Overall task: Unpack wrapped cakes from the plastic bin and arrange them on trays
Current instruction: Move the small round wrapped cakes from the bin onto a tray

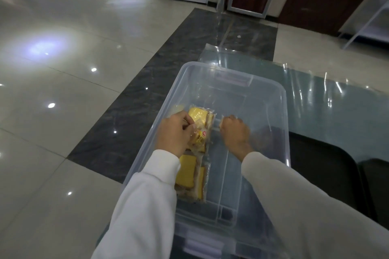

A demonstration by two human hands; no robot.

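Both my hands are inside the clear plastic bin (281, 99), which stands on a glass table (336, 99). My left hand (175, 133) is at the left side of the bin, and its fingers are curled around a wrapped cake (199, 130), yellow under the transparent film, with a small round red mark on the wrapper. The hand covers part of this cake, so I cannot tell how many packs it holds. A second group of wrapped cakes (190, 176) lies flat on the bottom of the bin, at the same left wall but closer to me, partly under my white sleeve (147, 202).

My right hand (234, 132) is near the middle of the bin, just beside the cake in the left hand. Its fingers are curled tight, and something pale shows at the fingertips, but the picture is blurred there and I cannot tell what it is. The right half of the bin's bottom is bare. A dark chair (328, 174) stands on the right of the bin.
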